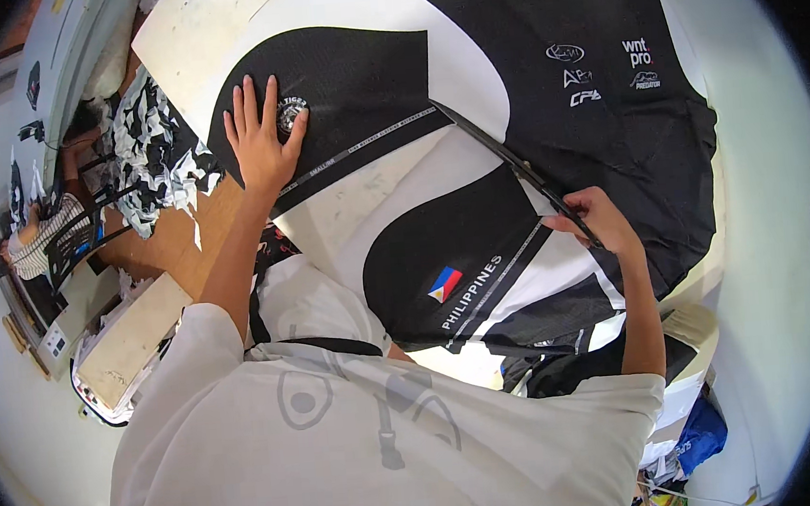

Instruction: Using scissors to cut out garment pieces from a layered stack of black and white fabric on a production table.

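Head view, looking down on a white table (187, 27) with a black-and-white printed jersey sheet (605, 133) spread flat across it. Left hand (261, 136) lies palm down on the left black panel of the sheet, fingers spread wide and flat, gripping nothing; the thumb rests just beside a small round badge (291, 117) printed on the fabric. Right hand (600, 220) is closed around the near end of a long thin black strip (502, 155), fingers curled over it. The strip runs diagonally up and left from the hand across the sheet, lying along the boundary between the white band and the large black panel; whether it is a ruler or a blade cannot be told. A small flag print (445, 284) sits on the lower black panel, near the person's chest. Fabric offcuts (154, 149), black and white, are heaped at the table's left edge. Further left, well apart, another person in a striped top (38, 244) sits by a black chair (76, 243).
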The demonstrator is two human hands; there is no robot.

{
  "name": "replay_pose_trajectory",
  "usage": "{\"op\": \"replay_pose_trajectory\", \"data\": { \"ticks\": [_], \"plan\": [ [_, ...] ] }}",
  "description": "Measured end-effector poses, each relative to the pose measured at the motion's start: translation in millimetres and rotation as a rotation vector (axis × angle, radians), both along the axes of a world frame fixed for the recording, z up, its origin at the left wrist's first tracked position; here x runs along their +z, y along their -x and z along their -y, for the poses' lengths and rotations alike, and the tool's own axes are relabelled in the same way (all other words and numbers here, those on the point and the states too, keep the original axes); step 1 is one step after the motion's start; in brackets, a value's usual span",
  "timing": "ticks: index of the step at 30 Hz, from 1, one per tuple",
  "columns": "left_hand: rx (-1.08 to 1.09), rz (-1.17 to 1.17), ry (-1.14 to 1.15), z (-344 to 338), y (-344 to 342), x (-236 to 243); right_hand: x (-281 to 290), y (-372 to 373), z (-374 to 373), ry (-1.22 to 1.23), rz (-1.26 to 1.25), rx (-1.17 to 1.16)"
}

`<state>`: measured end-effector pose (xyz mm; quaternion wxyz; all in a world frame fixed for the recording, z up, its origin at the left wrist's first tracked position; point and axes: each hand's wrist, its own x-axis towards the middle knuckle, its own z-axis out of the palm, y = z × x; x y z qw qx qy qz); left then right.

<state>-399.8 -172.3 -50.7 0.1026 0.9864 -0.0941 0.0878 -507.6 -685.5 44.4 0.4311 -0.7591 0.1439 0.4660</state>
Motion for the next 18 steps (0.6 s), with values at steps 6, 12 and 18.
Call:
{"op": "replay_pose_trajectory", "data": {
  "ticks": [6,12,18],
  "plan": [
    [-0.007,0.005,0.005,2,-1,0,1,13,-2,0.001,-0.027,-0.038],
    [-0.008,0.013,0.019,-1,1,-1,7,25,-15,-0.023,-0.037,-0.116],
    [-0.022,0.005,0.036,5,-1,1,-4,49,-12,-0.081,-0.063,-0.153]
  ]
}}
